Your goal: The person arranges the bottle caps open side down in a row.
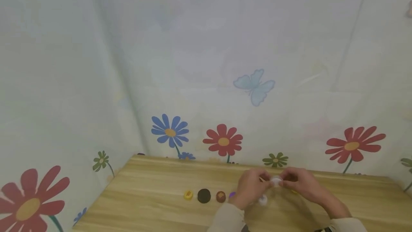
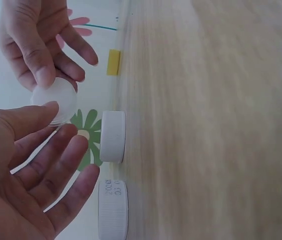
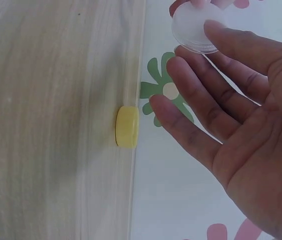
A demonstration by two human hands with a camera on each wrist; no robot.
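Note:
Both hands hold one translucent white round cap (image 1: 276, 181) above the table. My left hand (image 1: 252, 187) pinches it from one side, thumb on its flat face in the left wrist view. From the opposite side my right hand (image 1: 302, 183) pinches its edge, the other fingers loosely spread. Below them, a white bottle cap (image 2: 113, 136) and a ribbed white cap (image 2: 113, 210) with printed digits rest on the tabletop. A yellow cap (image 3: 127, 127) lies on the table near the right hand.
Left of the hands, a yellow cap (image 1: 188, 194), a black cap (image 1: 204, 196), a brown cap (image 1: 220, 196) and a partly hidden purple cap (image 1: 232, 195) form a row on the wooden table (image 1: 151, 203). A flower-printed cloth (image 1: 199, 63) hangs behind the table.

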